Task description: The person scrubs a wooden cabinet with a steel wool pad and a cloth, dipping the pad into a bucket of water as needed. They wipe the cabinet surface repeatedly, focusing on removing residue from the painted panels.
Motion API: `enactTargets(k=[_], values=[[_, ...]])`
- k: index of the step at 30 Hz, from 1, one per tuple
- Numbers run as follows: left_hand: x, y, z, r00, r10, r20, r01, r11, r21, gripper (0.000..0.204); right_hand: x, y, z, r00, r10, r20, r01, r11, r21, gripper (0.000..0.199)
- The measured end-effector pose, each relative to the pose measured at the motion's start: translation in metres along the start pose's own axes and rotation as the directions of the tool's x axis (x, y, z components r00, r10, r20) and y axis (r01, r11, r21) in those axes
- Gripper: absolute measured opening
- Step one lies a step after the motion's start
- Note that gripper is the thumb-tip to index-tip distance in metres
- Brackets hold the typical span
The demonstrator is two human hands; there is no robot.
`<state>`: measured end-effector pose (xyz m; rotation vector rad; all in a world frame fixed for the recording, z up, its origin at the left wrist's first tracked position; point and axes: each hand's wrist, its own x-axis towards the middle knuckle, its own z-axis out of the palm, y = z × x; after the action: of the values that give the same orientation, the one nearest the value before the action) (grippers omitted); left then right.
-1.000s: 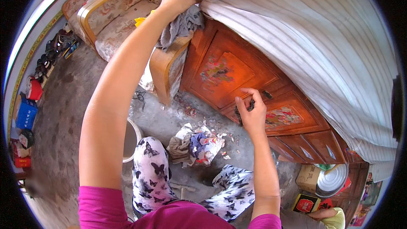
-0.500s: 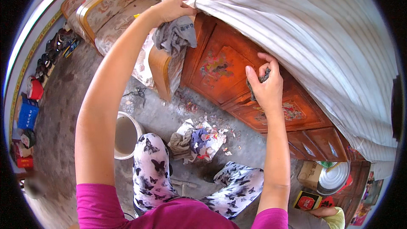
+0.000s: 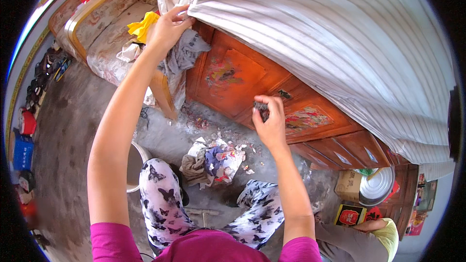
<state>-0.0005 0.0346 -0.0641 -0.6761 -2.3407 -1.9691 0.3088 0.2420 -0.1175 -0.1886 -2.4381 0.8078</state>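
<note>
My left hand (image 3: 167, 29) reaches far forward, its fingers closed on the bunched edge of a striped white sheet (image 3: 310, 34) that drapes over a reddish-brown wooden cabinet (image 3: 252, 70). Just below that wrist, a grey rag (image 3: 187, 51) hangs over the armrest of a chair. In front of the cabinet's painted doors, my right hand (image 3: 273, 123) pinches a dark, rough scouring pad (image 3: 262, 110) between thumb and fingers. Whether the pad touches the wood I cannot tell. Worn patches of coloured paint (image 3: 308, 119) show on the door panels.
On the floor, paper scraps and crumpled rags (image 3: 211, 162) lie before my knees, with a white bucket (image 3: 138, 165) to their left. A floral armchair (image 3: 109, 29) holds a yellow cloth (image 3: 143, 26). At right are a cardboard box (image 3: 348, 186), a round metal lid (image 3: 377, 187) and another person's arm (image 3: 371, 225).
My right hand has come down from near the sheet's edge, with the scouring pad still in it. My left hand keeps hold of the sheet. The whole view has shifted somewhat.
</note>
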Motion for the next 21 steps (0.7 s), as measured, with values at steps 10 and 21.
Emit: enactTargets(k=[10,21], values=[[0.042,0.012,-0.014,0.957,0.105,-0.270,-0.095,0.994,0.051,0.034,-0.032,0.017,-0.001,0.950,0.207,-0.234,-0.175,0.973,0.152,0.034],[0.061,0.052,-0.032,0.868,0.352,-0.351,-0.188,0.886,0.424,0.030,-0.011,0.019,-0.014,0.923,0.309,-0.230,-0.327,0.944,-0.044,0.042]])
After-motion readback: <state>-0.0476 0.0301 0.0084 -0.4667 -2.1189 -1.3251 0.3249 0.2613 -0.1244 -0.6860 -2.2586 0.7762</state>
